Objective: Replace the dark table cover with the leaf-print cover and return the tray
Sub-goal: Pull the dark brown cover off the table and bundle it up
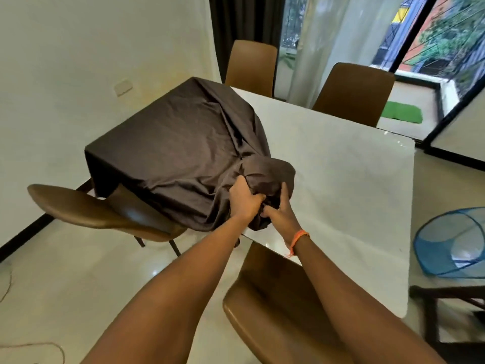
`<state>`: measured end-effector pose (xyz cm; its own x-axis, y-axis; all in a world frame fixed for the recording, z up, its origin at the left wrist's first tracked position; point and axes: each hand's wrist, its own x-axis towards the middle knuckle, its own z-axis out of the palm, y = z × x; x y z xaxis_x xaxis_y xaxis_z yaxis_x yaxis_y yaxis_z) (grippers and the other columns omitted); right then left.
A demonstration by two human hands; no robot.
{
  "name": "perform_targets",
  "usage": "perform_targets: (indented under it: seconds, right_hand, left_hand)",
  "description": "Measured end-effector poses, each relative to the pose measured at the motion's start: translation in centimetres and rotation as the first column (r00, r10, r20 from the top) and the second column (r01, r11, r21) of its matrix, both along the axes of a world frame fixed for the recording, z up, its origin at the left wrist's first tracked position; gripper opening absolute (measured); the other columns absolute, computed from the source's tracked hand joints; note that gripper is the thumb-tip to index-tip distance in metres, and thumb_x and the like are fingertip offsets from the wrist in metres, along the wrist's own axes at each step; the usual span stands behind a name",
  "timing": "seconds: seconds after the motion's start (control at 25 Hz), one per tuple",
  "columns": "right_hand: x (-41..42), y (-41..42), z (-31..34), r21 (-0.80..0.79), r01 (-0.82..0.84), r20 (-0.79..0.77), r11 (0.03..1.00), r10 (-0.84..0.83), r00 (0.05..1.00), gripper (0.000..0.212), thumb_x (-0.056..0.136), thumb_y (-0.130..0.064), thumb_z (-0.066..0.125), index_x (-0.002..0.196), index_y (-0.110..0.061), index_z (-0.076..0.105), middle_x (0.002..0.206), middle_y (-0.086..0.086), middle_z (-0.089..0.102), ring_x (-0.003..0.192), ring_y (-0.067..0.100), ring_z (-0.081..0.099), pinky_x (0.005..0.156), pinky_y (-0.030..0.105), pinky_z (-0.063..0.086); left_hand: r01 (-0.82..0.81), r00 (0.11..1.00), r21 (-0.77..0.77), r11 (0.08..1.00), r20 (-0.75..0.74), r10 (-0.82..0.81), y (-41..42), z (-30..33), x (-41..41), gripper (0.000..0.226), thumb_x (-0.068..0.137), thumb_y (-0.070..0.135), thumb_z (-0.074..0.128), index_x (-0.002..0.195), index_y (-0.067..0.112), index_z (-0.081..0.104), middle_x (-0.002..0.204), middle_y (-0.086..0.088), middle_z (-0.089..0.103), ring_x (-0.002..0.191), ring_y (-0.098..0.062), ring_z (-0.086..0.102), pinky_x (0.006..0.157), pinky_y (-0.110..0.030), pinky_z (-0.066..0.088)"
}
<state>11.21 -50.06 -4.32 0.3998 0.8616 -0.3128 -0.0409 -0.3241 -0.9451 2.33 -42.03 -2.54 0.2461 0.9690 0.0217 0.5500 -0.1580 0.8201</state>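
Note:
The dark brown table cover [173,151] lies bunched over the left half of the white table [341,179]; the right half of the tabletop is bare. My left hand [244,199] and my right hand [279,214] both grip a gathered wad of the cover at the table's near edge, close together. An orange thread band sits on my right wrist. The cover's left end hangs over the table's far-left corner and over a chair. No leaf-print cover and no tray are in view.
Brown chairs stand around the table: one at the near left [99,208], one right below my arms [275,311], two on the far side [252,67]. A blue mesh basket [451,243] lies on the floor at right. Glass doors at the back right.

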Motion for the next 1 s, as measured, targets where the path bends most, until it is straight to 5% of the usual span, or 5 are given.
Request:
perform_targets:
  seconds: [0.24, 0.56, 0.68, 0.88, 1.0]
  right_hand:
    - [-3.7, 5.8, -2.3, -0.127, -0.076, 0.109, 0.989, 0.090, 0.990, 0.144, 0.063, -0.021, 0.089, 0.147, -0.032, -0.027, 0.157, 0.012, 0.024, 0.139, 0.029, 0.037, 0.112, 0.047, 0.037]
    - [-6.7, 16.1, -7.9, -0.445, 0.360, 0.710, 0.820, 0.079, 0.700, 0.122, 0.054, -0.069, 0.077, 0.147, -0.036, 0.005, 0.152, 0.029, 0.016, 0.134, 0.046, 0.032, 0.104, 0.059, 0.034]
    - [-5.4, 17.7, -9.1, -0.454, 0.370, 0.752, 0.810, 0.125, 0.647, 0.091, 0.072, -0.050, 0.073, 0.145, -0.032, 0.023, 0.144, 0.023, 0.029, 0.120, 0.044, 0.044, 0.094, 0.052, 0.044]
    - [-2.7, 19.8, -8.8, -0.428, 0.453, 0.731, 0.782, 0.005, 0.682, 0.052, 0.076, -0.030, 0.066, 0.126, -0.025, 0.052, 0.124, 0.017, 0.052, 0.107, 0.044, 0.053, 0.084, 0.048, 0.049]
    - [-3.1, 20.9, -8.6, -0.387, 0.591, 0.713, 0.707, -0.177, 0.679, 0.038, 0.074, -0.025, 0.061, 0.112, -0.025, 0.059, 0.114, 0.016, 0.059, 0.102, 0.044, 0.057, 0.085, 0.048, 0.051]
  left_hand:
    - [0.356, 0.721, -0.264, 0.897, -0.533, -0.443, 7.7, -0.2, -3.5, 0.069, 0.075, 0.047, 0.071, 0.134, 0.031, 0.039, 0.146, -0.011, 0.013, 0.137, -0.043, 0.011, 0.110, -0.057, 0.022]
    - [0.271, 0.911, -0.818, 0.507, 0.047, -0.411, 17.1, -4.8, -4.9, 0.009, 0.081, 0.004, 0.050, 0.086, 0.011, 0.052, 0.099, -0.012, 0.057, 0.088, -0.026, 0.053, 0.078, -0.036, 0.043]
    - [0.417, 0.746, -0.590, 0.691, -0.213, -0.632, 21.3, -5.9, -6.6, 0.032, 0.087, 0.008, 0.056, 0.119, 0.010, 0.059, 0.123, -0.011, 0.057, 0.114, -0.028, 0.054, 0.091, -0.037, 0.046]
    - [0.196, 0.351, -0.399, 0.896, -0.824, -0.444, 28.5, -8.8, -15.2, 0.129, 0.069, 0.061, 0.075, 0.154, 0.016, -0.010, 0.158, -0.026, -0.013, 0.144, -0.052, -0.011, 0.108, -0.073, 0.005]
    - [0.289, 0.388, -0.302, 0.909, -0.831, -0.399, 30.8, -10.7, -17.5, 0.081, 0.084, 0.055, 0.063, 0.145, 0.011, 0.034, 0.146, -0.025, 0.036, 0.135, -0.045, 0.036, 0.106, -0.058, 0.033]
